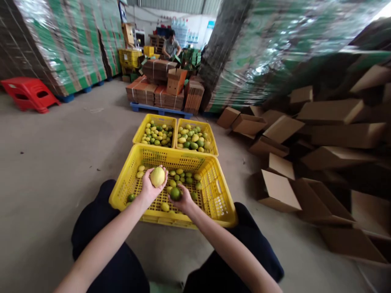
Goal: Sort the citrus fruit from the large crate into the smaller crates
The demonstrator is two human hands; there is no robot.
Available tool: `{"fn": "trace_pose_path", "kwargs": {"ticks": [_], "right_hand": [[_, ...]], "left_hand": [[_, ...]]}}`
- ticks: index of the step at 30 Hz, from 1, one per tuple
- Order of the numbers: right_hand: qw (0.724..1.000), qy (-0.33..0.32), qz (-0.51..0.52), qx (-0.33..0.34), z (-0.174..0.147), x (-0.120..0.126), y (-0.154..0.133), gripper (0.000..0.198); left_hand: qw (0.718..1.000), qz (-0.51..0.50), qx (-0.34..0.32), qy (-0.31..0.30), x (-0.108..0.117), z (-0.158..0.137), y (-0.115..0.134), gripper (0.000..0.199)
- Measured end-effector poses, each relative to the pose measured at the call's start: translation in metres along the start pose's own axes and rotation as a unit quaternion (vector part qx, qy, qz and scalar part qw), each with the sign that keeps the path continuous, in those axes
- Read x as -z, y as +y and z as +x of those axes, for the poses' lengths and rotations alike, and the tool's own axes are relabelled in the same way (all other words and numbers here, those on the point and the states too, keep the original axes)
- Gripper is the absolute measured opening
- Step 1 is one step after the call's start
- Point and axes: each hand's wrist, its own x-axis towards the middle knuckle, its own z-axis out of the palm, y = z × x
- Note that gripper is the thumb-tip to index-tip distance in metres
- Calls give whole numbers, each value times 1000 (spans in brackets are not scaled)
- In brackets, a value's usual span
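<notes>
My left hand (pixel 148 189) is closed around a large pale yellow lemon (pixel 158 177), held above the near yellow crate (pixel 218 185). Lower and to the right, my right hand (pixel 185 200) grips a dark green lemon (pixel 175 194) over the same crate. Loose green lemons (pixel 189 180) lie on the crate's slotted floor beyond my right hand. A few yellow lemons (pixel 140 174) rest at its left side, and another yellow lemon (pixel 165 206) sits near the front wall. My hands and forearms hide part of the floor.
Behind stand two yellow crates, the left crate (pixel 138 134) and right crate (pixel 213 140), both holding mixed lemons. Open cardboard boxes (pixel 281 189) are heaped at right. Flattened cartons (pixel 172 99) lie on a blue pallet (pixel 159 110). A red stool (pixel 30 93) stands left; another person (pixel 171 45) is far back.
</notes>
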Motion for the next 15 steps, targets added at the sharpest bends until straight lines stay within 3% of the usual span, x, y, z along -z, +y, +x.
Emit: {"fn": "trace_pose_path", "kwargs": {"ticks": [4, 7, 11, 13, 15], "right_hand": [[998, -5, -45, 40, 59, -41, -67, 51], [990, 0, -132, 41, 75, -61, -89, 40], [974, -46, -221, -10, 42, -50, -58, 19], [957, -67, -280, -28, 14, -38, -43, 19], [944, -74, -322, -4, -19, -31, -45, 19]], "left_hand": [[1000, 10, -10, 12, 1, 2, 10, 22], [1000, 20, -1, 15, 3, 1, 14, 21], [999, 26, -6, 17, 6, -1, 19, 27], [999, 25, -13, 17, 8, -1, 20, 30], [999, 24, -20, 23, 12, 0, 21, 32]]}}
